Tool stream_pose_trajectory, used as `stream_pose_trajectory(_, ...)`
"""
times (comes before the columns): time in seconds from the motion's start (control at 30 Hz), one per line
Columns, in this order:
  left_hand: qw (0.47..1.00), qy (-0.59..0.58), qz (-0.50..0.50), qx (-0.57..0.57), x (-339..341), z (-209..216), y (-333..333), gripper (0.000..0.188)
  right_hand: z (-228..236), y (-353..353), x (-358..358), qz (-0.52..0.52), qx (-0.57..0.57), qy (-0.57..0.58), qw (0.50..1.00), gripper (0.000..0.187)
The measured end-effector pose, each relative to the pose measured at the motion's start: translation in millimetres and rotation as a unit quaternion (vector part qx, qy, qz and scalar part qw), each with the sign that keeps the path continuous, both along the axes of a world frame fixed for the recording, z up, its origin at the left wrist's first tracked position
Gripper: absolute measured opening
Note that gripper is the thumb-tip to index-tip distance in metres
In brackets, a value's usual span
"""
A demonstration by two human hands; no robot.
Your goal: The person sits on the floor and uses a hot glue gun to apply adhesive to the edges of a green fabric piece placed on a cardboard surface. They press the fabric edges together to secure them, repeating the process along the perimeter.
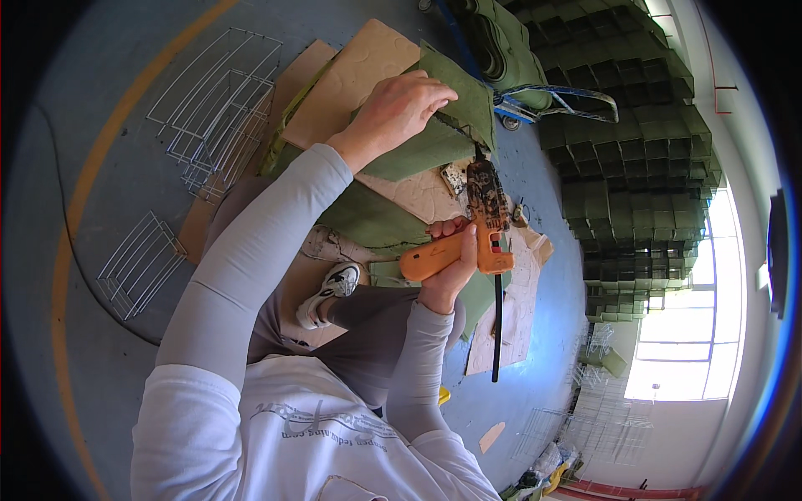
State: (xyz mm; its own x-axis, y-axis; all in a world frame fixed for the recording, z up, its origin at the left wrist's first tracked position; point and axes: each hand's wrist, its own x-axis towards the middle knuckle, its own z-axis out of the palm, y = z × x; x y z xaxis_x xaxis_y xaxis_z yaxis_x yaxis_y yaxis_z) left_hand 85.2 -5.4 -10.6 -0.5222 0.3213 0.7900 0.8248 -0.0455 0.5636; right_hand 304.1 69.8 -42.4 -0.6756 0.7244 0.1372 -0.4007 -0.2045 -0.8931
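Just beyond the left hand's (397, 113) fingertips: green fabric panel (468, 96), top piece of the work, dark smears along its near edge. Left grip: fingers bent, tips bunched close together over the panel. Can't tell whether they pinch it or only rest on it; contact is hidden.

Right hand (454, 271), below and right of the left one: closed round the handle of an orange glue gun (439, 257), firm hold, thumb along the side. Gun's barrel, caked in dark residue, runs up from the right grip; nozzle tip sits just beside the panel's lower corner, can't tell if touching. Black glue stick (499, 334) hangs out of the gun's rear, below and right of the right grip.

Just left of the barrel: small stained block (454, 178). Directly below the left grip: more green fabric (418, 159), on cardboard. Above left of that grip: bare cardboard sheet (368, 71). Farther left: wire racks (219, 117), with another wire rack (142, 265) lower down, on the blue floor.

Up and right of both grips: blue cart (555, 90) with rolled green material (505, 46). Far right: tall stack of green boxes (626, 167), bright window (685, 334) below it in view.
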Motion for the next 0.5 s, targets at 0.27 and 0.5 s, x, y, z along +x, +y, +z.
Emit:
stream_pose_trajectory(0.27, 1.000, 0.010, 0.005, 0.002, -1.4, -2.7, 1.6, 0.018, -2.5, -1.4, -0.2, 0.005, 0.010, 0.001, 1.000, 0.024)
stream_pose_trajectory(0.5, 1.000, 0.008, -0.006, 0.011, -0.9, -2.4, 0.0, 0.020, -2.6, 0.1, -2.0, 0.001, 0.007, 0.010, 1.000, 0.025)
